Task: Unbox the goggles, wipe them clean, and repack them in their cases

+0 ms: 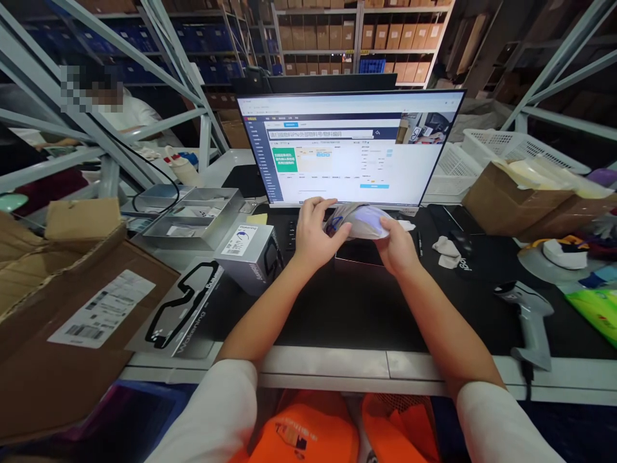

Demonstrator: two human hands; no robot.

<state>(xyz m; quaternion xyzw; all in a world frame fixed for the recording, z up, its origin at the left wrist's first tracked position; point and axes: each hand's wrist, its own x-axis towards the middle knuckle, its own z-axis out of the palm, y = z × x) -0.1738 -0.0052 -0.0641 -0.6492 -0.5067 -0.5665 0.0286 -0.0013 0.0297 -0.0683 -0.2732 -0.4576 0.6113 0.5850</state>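
Both my hands hold a small white plastic-wrapped item (362,220) just in front of the monitor (349,148), above a dark desk mat (376,302). My left hand (315,235) grips its left end with fingers curled over the top. My right hand (398,244) pinches its right end from below. Under the item lies a flat dark pinkish box (359,254). What is inside the wrapping I cannot make out.
Left of my hands stand a grey product box (248,257), a flat grey sleeve (180,308), metal trays (193,218) and a large cardboard box (72,321). A barcode scanner (530,321) lies at the right, near a cardboard box (520,199) and white baskets (511,148). A person sits at the far left.
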